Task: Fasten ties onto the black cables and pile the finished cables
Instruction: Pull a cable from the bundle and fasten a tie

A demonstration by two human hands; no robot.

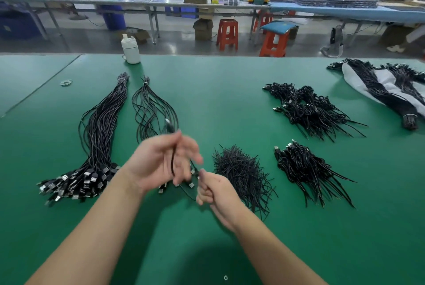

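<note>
Head view: left hand point(161, 160) grips a thin black cable point(173, 158) upright for folding — blurred; right hand point(212, 189), fingers curled, hovers just beside the heap of black wire ties point(241, 169) — whether it pinches one, I cannot tell.

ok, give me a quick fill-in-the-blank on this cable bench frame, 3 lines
1. The left hand holds a black ____ looped between its fingers.
2. The loose heap of ties lies just to the ____ of the right hand.
3. The white bottle stands at the ____ edge of the green table.

Missing: cable; right; far
</note>
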